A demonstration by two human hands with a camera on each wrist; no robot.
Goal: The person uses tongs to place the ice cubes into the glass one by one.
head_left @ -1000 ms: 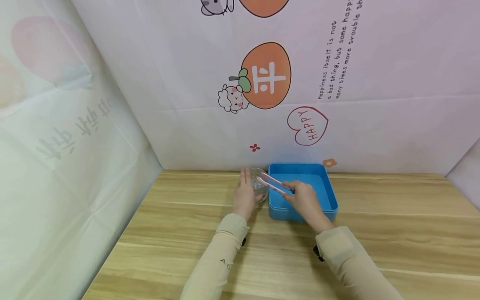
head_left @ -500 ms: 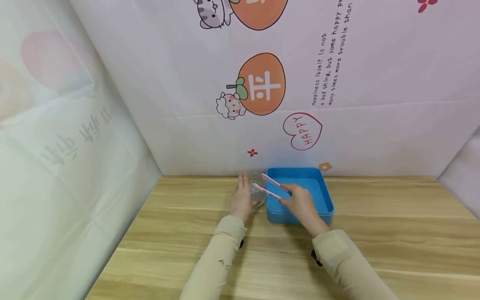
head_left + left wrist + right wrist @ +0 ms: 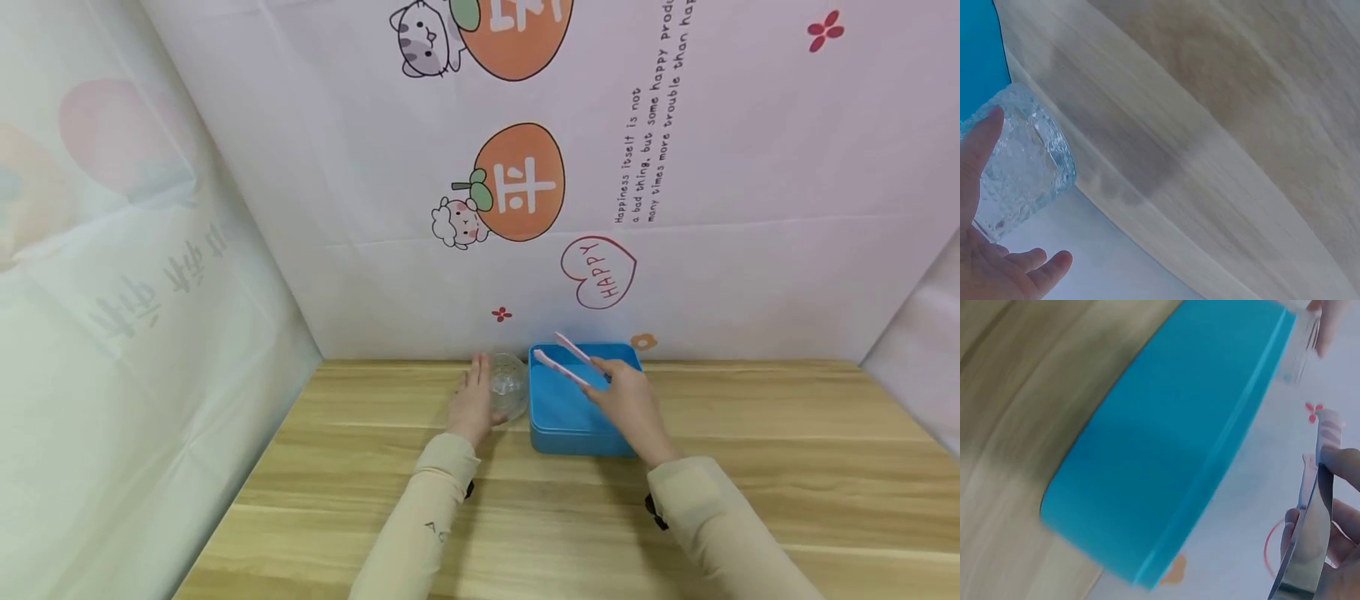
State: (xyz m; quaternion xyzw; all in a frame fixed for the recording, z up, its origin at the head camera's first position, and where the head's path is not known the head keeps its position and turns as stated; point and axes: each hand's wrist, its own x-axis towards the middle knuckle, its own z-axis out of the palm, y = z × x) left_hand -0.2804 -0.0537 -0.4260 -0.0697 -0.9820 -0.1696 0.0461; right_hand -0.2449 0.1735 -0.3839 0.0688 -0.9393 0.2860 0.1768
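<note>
In the head view, a clear patterned glass cup (image 3: 510, 386) stands on the table, left of a blue open-topped box (image 3: 564, 407). My left hand (image 3: 472, 402) is around its left side, thumb at the front and fingers along the side; the left wrist view shows the thumb (image 3: 984, 140) against the glass and two fingers spread off it. Above the box, my right hand (image 3: 628, 402) holds pink-tipped metal tongs (image 3: 561, 367) near their middle. Their arms stand apart, with nothing visible between the tips. The right wrist view shows the tongs' metal end (image 3: 1307, 550).
The wood-grain table (image 3: 345, 500) runs back to a white printed cloth (image 3: 390, 283). A second cloth hangs along the left side (image 3: 150, 400). The box and the cup sit close together at the table's back edge.
My right hand has carried the tongs away from the glass cup, up and right to over the blue box. The left hand stays at the cup. The head view has tilted slightly upward.
</note>
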